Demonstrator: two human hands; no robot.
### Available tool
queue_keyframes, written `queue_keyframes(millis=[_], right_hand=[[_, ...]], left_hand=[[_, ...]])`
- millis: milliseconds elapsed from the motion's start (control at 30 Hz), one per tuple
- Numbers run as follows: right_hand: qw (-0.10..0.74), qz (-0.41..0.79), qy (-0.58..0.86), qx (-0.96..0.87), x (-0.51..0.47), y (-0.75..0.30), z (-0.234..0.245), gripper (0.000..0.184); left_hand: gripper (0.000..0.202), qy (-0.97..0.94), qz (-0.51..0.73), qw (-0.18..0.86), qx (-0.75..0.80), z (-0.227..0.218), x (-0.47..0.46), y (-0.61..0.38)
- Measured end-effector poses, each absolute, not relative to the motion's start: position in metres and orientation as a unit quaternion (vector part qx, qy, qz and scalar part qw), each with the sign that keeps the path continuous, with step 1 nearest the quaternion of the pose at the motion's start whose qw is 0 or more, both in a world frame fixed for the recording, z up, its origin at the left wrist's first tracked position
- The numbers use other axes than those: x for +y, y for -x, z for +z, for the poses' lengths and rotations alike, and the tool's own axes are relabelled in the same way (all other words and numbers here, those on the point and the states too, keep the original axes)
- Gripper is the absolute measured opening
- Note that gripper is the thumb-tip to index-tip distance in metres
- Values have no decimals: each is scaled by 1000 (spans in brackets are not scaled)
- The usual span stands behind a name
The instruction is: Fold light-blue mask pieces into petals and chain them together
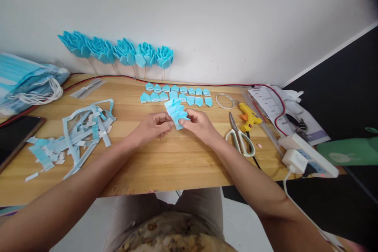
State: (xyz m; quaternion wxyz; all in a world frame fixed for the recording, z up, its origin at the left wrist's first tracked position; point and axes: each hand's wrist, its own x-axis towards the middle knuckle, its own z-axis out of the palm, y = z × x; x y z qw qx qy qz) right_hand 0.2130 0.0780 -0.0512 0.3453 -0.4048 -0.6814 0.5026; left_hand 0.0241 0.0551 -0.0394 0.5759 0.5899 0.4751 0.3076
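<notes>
Fingers (164, 125) — tight on blue petals (176, 112)

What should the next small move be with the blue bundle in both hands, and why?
Probably pinch the blue bundle with the left hand alone and reach the right hand to the nearest piece in the petal rows just behind it. Both hands grip the bundle now, and the glue gun lies untouched to the right.

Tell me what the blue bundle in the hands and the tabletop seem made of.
The blue folded bundle, pinched between left hand and right hand: probably matte non-woven mask fabric, matching the face mask stack at left. The tabletop: pale wood or wood-look laminate, grain lines showing, slight sheen.
</notes>
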Motion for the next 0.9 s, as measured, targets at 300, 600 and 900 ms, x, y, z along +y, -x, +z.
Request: queue_keyframes(millis=[300,600,900], right_hand=[[334,503,413,-681,76,-210,-50,24],[323,592,378,-635,77,-211,-52,15],[317,564,392,-654,79,-219,-43,31]], left_hand=[[25,-552,346,584,484,-44,56,-26],[22,-539,338,604,479,-39,56,-25],[20,-543,353,589,484,-40,58,-22]])
